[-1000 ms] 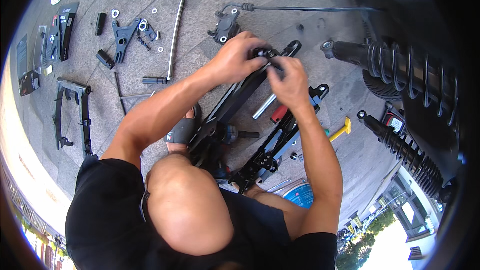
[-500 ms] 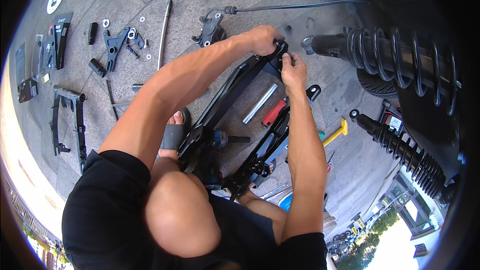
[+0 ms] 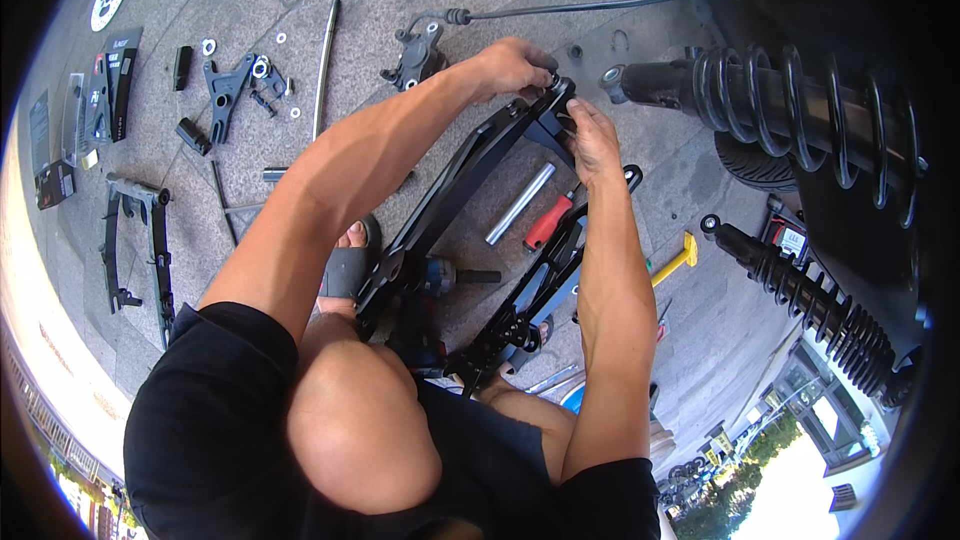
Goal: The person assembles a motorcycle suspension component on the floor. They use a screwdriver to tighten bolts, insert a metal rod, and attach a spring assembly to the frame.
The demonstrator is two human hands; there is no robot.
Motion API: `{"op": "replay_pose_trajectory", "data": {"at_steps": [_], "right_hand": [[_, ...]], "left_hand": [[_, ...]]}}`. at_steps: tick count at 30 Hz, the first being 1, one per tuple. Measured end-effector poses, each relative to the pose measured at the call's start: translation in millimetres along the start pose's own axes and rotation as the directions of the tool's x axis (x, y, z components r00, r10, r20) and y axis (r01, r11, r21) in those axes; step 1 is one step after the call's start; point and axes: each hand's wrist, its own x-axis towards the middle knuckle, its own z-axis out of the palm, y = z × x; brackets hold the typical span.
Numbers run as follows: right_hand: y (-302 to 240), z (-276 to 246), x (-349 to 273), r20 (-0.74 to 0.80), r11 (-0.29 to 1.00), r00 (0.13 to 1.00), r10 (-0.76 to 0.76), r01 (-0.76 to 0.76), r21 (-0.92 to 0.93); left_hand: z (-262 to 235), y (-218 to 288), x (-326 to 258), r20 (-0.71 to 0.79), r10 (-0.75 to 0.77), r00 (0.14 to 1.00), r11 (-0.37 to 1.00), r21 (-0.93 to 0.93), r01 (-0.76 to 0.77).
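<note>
Both grips (image 3: 515, 65) (image 3: 592, 135) | pinch end | black metal swingarm (image 3: 470, 175)

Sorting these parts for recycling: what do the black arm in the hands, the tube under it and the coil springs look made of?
Black arm: likely metal with a matte black coat; rigid, sharp edges. Tube: bare metal, silvery with a bright sheen. Coil springs: probably steel, dark glossy finish, highlights along the coils. Both hands grip the arm's far end.
</note>
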Motion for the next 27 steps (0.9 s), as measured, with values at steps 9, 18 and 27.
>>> {"op": "replay_pose_trajectory", "data": {"at_steps": [9, 18, 27], "right_hand": [[-5.6, 4.0, -7.6, 0.001, 1.0, 1.0, -0.014, 0.014, 0.021], [-5.8, 6.5, -8.9, -0.026, 1.0, 0.999, -0.024, 0.024, 0.014], [-1.4, 2.6, -6.5, 0.014, 0.998, 0.998, -0.055, 0.055, 0.0]], "left_hand": [[3.2, 4.6, 0.0, 0.005, -0.008, 1.0, 0.981, 0.195, 0.007], [6.1, 5.2, -0.6, -0.036, -0.033, 0.999, 0.964, 0.264, 0.041], [12.1, -8.0, -5.6, -0.078, -0.068, 0.995, 0.998, 0.005, 0.068]]}}
